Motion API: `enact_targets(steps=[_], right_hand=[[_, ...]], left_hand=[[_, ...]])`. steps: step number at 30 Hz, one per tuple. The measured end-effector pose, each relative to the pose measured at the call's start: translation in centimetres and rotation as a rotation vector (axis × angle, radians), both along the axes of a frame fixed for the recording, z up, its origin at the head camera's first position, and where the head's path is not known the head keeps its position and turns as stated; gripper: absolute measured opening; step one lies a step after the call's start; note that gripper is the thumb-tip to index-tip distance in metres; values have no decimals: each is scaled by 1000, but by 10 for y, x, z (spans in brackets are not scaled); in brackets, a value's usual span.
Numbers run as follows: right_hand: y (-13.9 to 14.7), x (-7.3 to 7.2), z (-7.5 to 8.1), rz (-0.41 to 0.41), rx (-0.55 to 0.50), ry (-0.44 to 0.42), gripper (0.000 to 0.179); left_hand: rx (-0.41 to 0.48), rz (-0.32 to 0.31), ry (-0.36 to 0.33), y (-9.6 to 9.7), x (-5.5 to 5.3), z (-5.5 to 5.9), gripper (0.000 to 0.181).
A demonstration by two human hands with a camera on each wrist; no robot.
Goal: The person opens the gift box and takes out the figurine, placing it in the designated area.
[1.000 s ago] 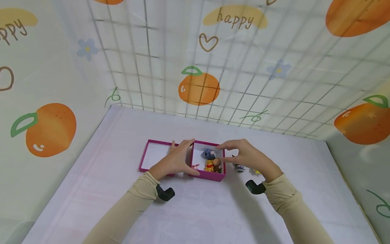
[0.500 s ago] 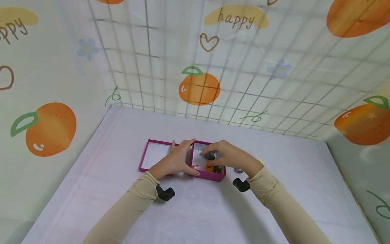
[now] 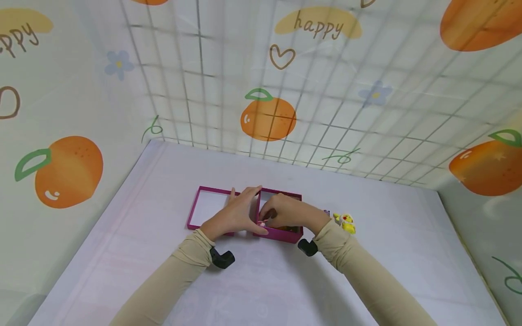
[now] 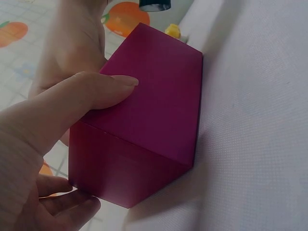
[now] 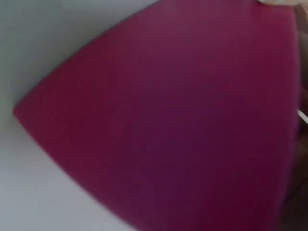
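A deep pink box (image 3: 281, 235) stands on a white table (image 3: 261, 285). The person's left hand (image 3: 232, 214) grips its left end, thumb pressed on the near wall and fingers spread toward the far side. The right hand (image 3: 287, 212) reaches down into the box, fingers bent, beside a small pink toy (image 3: 263, 223) in the near left corner; whether it holds anything cannot be told. Just left of the box, partly behind the left hand, lies a shallow pink-rimmed tray (image 3: 194, 206). A yellow toy (image 3: 346, 223) lies right of the box, near the right wrist.
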State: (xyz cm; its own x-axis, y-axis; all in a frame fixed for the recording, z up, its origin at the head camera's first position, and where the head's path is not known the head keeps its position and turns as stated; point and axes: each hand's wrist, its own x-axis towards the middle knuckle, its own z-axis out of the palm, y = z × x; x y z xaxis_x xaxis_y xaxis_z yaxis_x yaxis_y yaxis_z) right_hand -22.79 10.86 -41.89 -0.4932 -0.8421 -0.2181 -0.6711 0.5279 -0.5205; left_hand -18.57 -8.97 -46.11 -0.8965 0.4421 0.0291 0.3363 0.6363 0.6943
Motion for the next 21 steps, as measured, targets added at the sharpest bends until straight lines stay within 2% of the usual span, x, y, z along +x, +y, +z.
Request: enact_targets(steps=[10, 16, 21], right_hand=[[-3, 0, -2, 0, -10, -59, 11], [1, 0, -1, -7, -23, -52, 13], [6, 0, -1, -104, -11, -80, 24]], left_hand=[[5, 2, 5, 0, -1, -1, 123], [-1, 4, 7, 0, -1, -2, 124], [5, 3, -2, 1, -1, -2, 123]])
